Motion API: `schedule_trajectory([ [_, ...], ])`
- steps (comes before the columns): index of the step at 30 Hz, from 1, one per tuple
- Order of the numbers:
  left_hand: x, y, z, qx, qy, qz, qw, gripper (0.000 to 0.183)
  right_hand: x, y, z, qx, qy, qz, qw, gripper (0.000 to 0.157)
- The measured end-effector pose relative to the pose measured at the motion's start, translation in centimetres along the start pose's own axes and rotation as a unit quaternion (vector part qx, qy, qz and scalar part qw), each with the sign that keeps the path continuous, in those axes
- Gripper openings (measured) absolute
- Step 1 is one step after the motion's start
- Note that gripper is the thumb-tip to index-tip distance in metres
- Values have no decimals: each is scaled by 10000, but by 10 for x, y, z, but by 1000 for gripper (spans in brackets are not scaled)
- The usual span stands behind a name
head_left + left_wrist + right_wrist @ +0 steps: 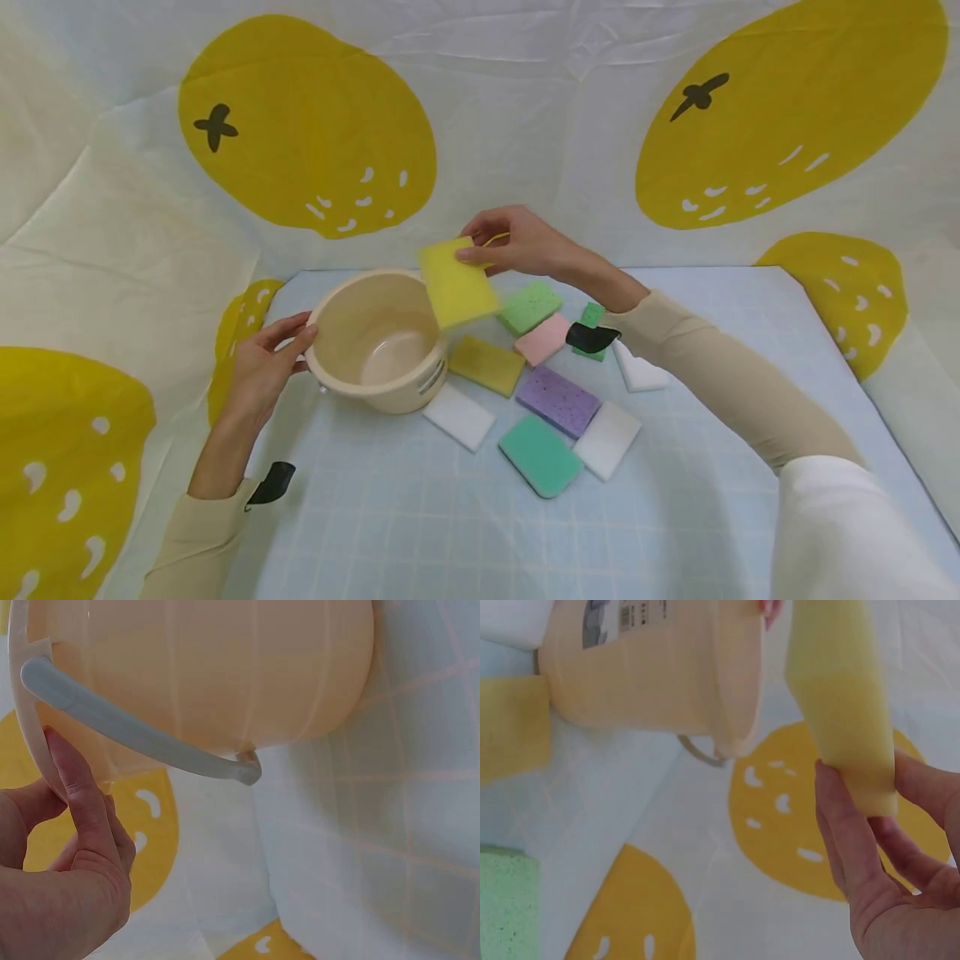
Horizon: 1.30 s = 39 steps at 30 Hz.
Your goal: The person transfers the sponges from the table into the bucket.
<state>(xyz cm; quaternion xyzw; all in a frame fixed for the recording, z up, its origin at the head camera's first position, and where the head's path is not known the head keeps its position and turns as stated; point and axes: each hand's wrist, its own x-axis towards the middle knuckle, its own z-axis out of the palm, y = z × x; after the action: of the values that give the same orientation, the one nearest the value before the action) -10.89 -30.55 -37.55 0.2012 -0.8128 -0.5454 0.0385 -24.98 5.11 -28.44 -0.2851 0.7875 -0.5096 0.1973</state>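
Note:
A beige plastic bucket (pixel 390 392) stands on the table, tipped a little toward the left hand; no sponge shows inside it. My left hand (pixel 264 367) pinches its rim on the left side, thumb and fingers on either side of the edge. In the left wrist view the bucket's grey handle (pixel 135 727) hangs down along the outer wall. Above the bucket's right rim, my right hand (pixel 517 242) pinches a yellow sponge (pixel 459 287) by one end. Seen from the right wrist, the sponge (pixel 847 712) sits between thumb and fingers, clear of the bucket.
Right of the bucket lie a darker yellow sponge (pixel 487 365), a green one (pixel 531 307), a pink one (pixel 543 339), a purple one (pixel 558 401), a teal one (pixel 540 456) and several white ones (pixel 459 415). Fabric with lemon prints hangs behind the table (pixel 390 517).

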Motion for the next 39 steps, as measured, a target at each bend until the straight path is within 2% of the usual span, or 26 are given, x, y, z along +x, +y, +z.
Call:
schedule_trajectory([
  [6,1,-1,0,84,-38,-26,10000,61,17,-5,22,123,-185,21,9998,32],
  [13,1,-1,-1,0,-60,88,9999,61,35,-8,44,61,-325,20,9995,33],
  [18,0,0,-1,30,-56,83,9999,61,45,-5,62,-39,-569,-77,9983,32],
  [24,1,-1,0,20,-43,19,10000,62,52,0,83,-427,-876,-233,9950,35],
  [30,2,-2,1,43,6,-65,10000,63,59,8,103,-797,-1034,-487,9902,30],
  [39,2,-3,0,-119,-3,-33,9999,63,69,13,126,-1744,-1261,-769,9735,27],
])
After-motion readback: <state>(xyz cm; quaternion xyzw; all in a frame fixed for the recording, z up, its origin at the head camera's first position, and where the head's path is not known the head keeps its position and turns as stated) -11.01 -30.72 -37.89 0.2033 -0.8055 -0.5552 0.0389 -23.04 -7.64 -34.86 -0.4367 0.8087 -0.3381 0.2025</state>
